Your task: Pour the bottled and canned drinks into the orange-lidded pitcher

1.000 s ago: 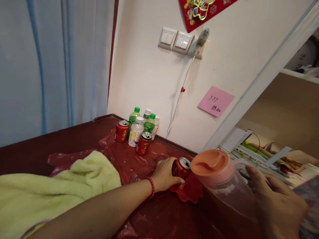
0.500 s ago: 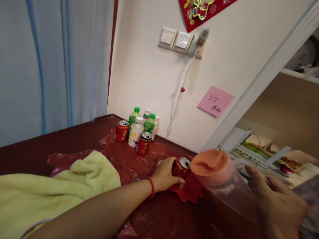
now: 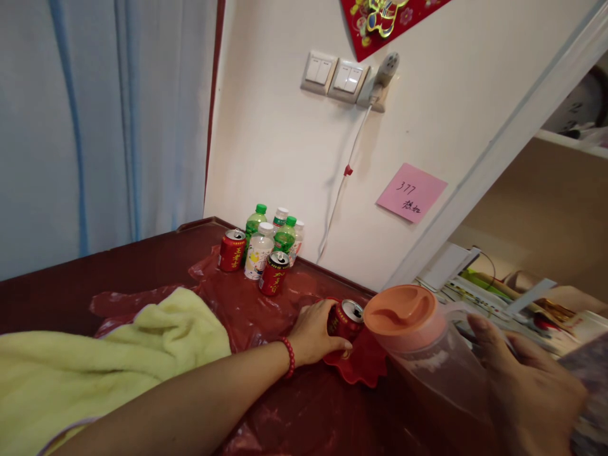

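Note:
My left hand (image 3: 316, 332), with a red bead bracelet at the wrist, grips a red drink can (image 3: 349, 320) whose top is opened. That can stands at a red scalloped dish (image 3: 363, 364); whether its base is inside the dish is hidden. In my right hand (image 3: 527, 380) is the handle of a clear plastic pitcher (image 3: 441, 373) with an orange lid (image 3: 401, 310). The pitcher is tilted, its lid close beside the can. Its lower part is partly hidden by my hand and blurred against the dark table.
Two red cans, a near one (image 3: 274, 273) and a farther one (image 3: 232, 251), stand by several bottles (image 3: 259, 250) near the wall. A yellow towel (image 3: 156, 354) lies left on the dark red table (image 3: 42, 291), beside red plastic film (image 3: 237, 304). A white cord (image 3: 339, 196) hangs from the socket.

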A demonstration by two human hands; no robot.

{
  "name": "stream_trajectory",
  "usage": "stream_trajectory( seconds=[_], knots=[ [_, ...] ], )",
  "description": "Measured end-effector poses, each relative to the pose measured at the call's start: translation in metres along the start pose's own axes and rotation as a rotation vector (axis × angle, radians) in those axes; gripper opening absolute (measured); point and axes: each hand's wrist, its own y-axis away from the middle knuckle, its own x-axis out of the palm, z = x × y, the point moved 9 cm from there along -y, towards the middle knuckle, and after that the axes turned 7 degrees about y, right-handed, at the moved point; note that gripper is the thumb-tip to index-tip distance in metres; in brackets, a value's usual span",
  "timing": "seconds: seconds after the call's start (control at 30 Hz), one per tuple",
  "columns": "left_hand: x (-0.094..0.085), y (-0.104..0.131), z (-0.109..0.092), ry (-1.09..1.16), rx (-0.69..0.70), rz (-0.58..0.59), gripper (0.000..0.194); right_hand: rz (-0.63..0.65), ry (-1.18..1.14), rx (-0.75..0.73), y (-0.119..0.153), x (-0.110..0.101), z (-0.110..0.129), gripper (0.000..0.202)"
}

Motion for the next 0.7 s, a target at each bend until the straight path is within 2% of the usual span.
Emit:
stream_trajectory(
  seconds=[0.7],
  knots=[
    [-0.0005, 0.0012, -0.0013, 0.002, -0.014, -0.004, 0.075, -0.006, 0.0, 0.014, 0.0046, -0.0027, 0.0071, 0.044]
  ],
)
